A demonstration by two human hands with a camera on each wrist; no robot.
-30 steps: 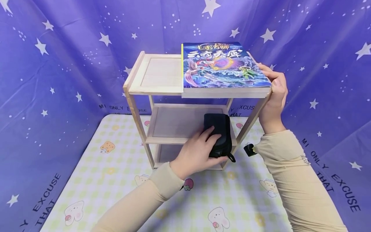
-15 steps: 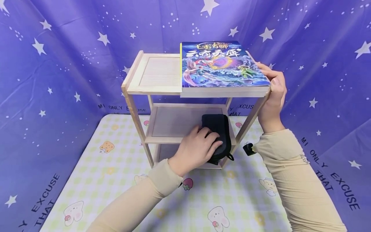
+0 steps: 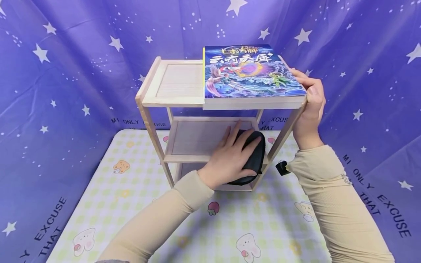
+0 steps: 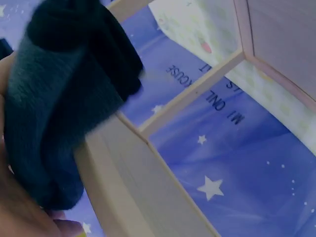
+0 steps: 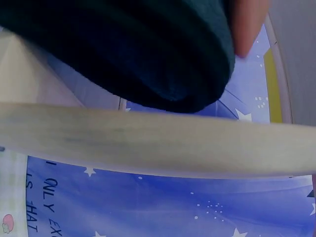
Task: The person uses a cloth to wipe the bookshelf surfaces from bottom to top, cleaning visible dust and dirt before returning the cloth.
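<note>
A dark zip pouch (image 3: 254,157) stands tilted at the right end of the middle shelf of a small wooden rack (image 3: 187,157). Over the pouch my left hand (image 3: 230,159) lies with fingers spread and nearly straight, the thumb low along its near side. The left wrist view shows the soft dark pouch (image 4: 59,108) close up, with part of the left hand (image 4: 19,192) at its edge. At the rack's top right corner my right hand (image 3: 309,106) grips the side frame, its fingertips beside a thick book (image 3: 250,78). Much of the pouch is hidden under the left hand.
The illustrated book covers the right part of the rack's top shelf. Beneath the rack is a checked cloth (image 3: 131,219) with cartoon prints. A purple curtain with stars (image 3: 82,73) surrounds the back and sides. In the right wrist view, a wooden rail (image 5: 158,140) crosses below the pouch.
The pouch has turned and tilted, its outline now rounder and its loop out of sight. My left hand's fingers have spread and reached farther up over it. My right hand keeps its hold.
</note>
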